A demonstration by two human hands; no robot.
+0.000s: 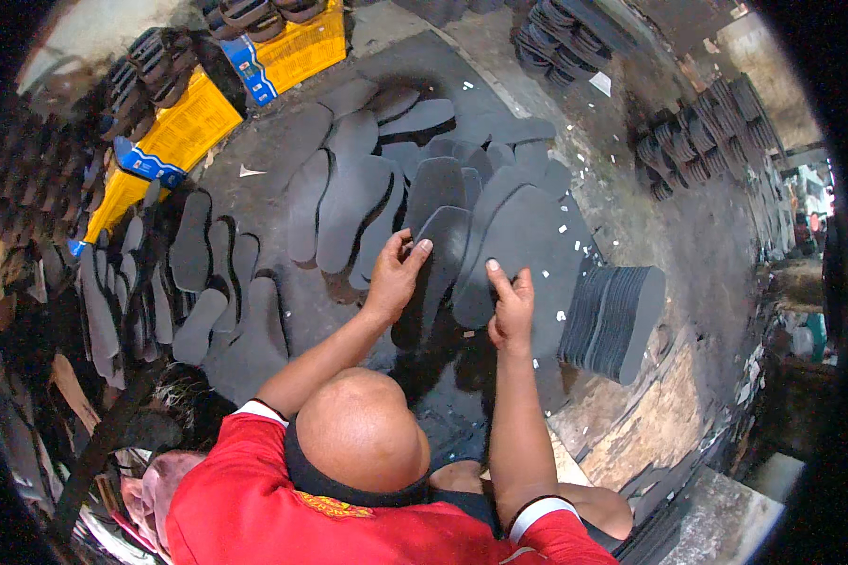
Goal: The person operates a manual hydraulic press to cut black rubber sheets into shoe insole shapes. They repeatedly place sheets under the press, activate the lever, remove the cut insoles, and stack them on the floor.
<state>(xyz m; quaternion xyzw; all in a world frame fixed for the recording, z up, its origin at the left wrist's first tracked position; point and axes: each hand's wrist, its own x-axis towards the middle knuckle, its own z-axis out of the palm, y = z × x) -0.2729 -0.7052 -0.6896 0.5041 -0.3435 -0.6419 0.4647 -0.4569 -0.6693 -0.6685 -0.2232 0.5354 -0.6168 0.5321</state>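
Note:
My left hand (394, 273) is over the middle of the floor, its thumb apart from the bent fingers. The thumb tip overlaps the left edge of a dark grey, foot-shaped sole (446, 235); whether it touches is unclear. To the right, my right hand (511, 311) has thumb and forefinger spread, with its other fingers curled. Its thumb tip lies close to the edge of another grey sole (488, 231). Nothing shows gripped in either hand. Several loose soles (351, 207) overlap beyond my hands, on a dark sheet (561, 226).
An even stack of soles (612, 320) stands right of my right hand. More soles (193, 240) lean in rows at left. Strapped sandals (151, 71) rest by yellow-and-blue sacks (193, 118) at the far left. Bundled soles (702, 137) line the far right. White scraps dot the floor.

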